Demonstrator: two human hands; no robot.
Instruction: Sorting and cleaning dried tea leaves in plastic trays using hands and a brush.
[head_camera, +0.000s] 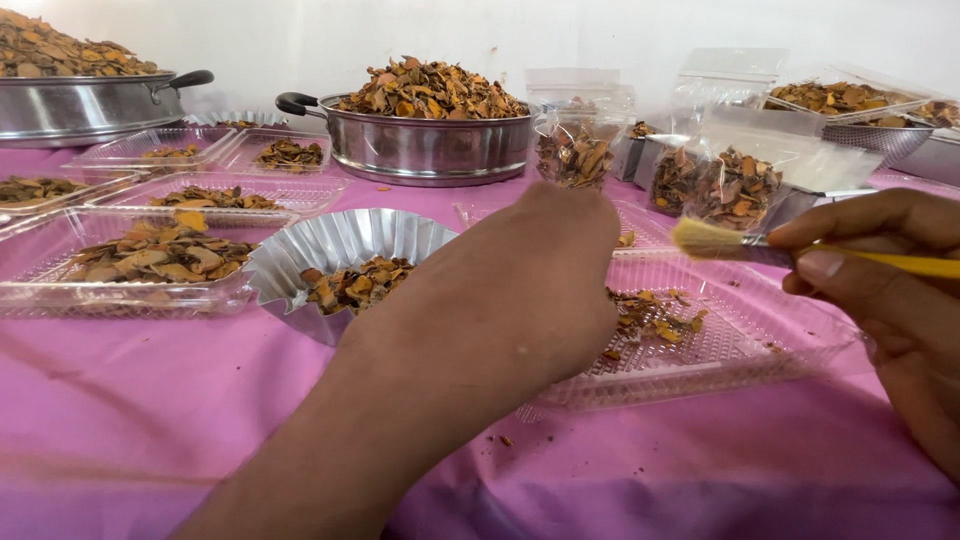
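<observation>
The paintbrush (790, 250), with pale bristles and a yellow handle, sits at the right of the frame, held level above a clear plastic tray (740, 345).

At the far upper left, a large steel pan (70, 105) is heaped with dried orange-brown chips. Below it, several shallow clear trays (60, 290) lie on the pink tablecloth (150, 420), each holding a thin layer of the same chips. Just right of them, left of centre, stands a fluted silver dish (330, 245) with a small pile of chips in it.

At upper centre a second steel pan (430, 145) with a black handle is piled high. Just right of it stand clear bags (575, 150) partly filled with chips.

The left hand (520, 290) reaches in from the bottom centre, its back towards the camera, over the near left part of the clear plastic tray. Its fingers are turned away and hidden, so I cannot tell whether it is open or closed, or whether it holds anything.

The tray holds a few scattered chips (655, 315) between the two hands. The right hand (890, 290) enters from the right edge, its fingers closed around the handle of the brush, bristles pointing left towards the left hand. More trays and bags fill the upper right.
</observation>
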